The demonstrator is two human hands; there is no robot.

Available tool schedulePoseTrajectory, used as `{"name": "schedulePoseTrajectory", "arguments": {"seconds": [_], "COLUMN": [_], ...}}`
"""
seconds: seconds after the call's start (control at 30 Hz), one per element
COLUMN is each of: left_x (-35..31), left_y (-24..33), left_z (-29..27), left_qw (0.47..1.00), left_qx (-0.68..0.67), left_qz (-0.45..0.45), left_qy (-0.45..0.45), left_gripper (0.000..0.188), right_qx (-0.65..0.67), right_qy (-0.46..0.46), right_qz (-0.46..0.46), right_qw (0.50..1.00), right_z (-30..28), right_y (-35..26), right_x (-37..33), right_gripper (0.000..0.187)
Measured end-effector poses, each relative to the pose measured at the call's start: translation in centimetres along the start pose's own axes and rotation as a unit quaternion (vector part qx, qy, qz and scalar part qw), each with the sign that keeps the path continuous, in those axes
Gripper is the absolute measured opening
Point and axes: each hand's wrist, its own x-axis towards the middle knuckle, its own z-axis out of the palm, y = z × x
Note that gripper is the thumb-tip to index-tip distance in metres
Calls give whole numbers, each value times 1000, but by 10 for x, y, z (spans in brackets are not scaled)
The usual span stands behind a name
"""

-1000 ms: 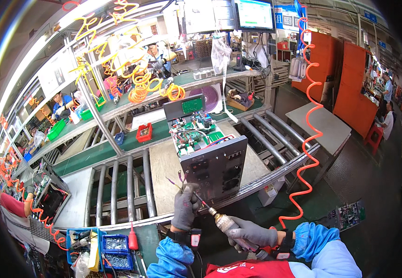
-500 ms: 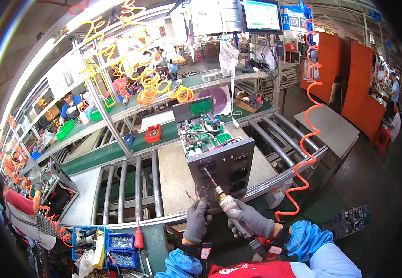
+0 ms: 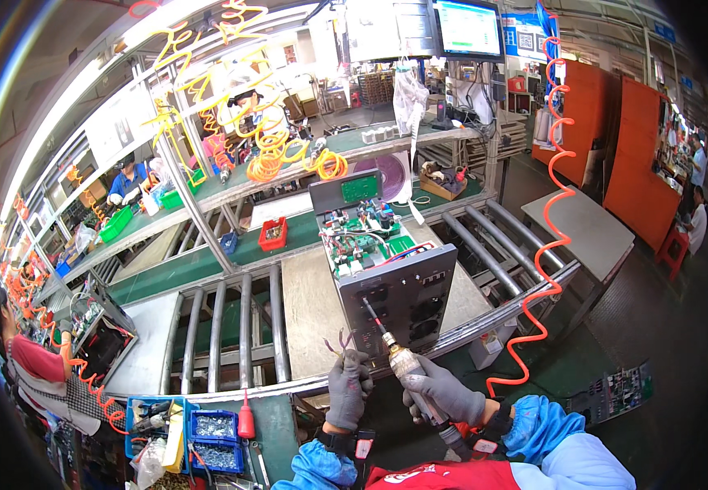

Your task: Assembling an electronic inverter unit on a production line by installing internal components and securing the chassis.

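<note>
A power screwdriver [image 3: 404,359] is held in my right hand [image 3: 444,390], its long bit pointing up and left at the dark panel [image 3: 399,304] of an open electronics unit. The bit's tip is at the panel's left part; I cannot tell whether it touches. Closed fingers of my left hand [image 3: 348,390] pinch thin dark wires [image 3: 340,340], whose ends stick up below the panel. Both hands wear grey gloves. Green circuit boards [image 3: 366,233] and cables show inside the unit, which stands on a pale board [image 3: 309,302] over the rollers.
Metal rollers [image 3: 246,327] lie left of the unit. Blue bins of small metal parts [image 3: 213,425] and a red-handled tool [image 3: 245,418] sit at lower left. A coiled orange-red hose [image 3: 543,253] hangs at right. A red bin [image 3: 272,234] stands behind; a co-worker [image 3: 31,359] is at left.
The wires in my left hand now stand more spread and show more plainly. My right hand and the screwdriver keep nearly the same place at the panel. The whole view has shifted slightly.
</note>
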Motion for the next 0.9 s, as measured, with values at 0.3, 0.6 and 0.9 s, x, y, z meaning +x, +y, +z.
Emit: {"name": "schedulePoseTrajectory", "arguments": {"seconds": [0.3,0.6,0.9], "left_x": [-1,-4,-9], "left_y": [1,6,12], "left_z": [-3,-7,-4], "left_qw": [999,995,996], "left_qx": [14,33,31], "left_qz": [41,99,83], "left_qy": [10,-9,-25], "left_gripper": [57,52,52], "right_qx": [-11,533,364], "right_qy": [-8,-333,-167], "right_qz": [-28,91,61], "right_qw": [1000,772,914], "right_z": [-1,-17,-12], "right_y": [8,15,20], "right_x": [6,16,16], "right_gripper": [50,70,44]}}
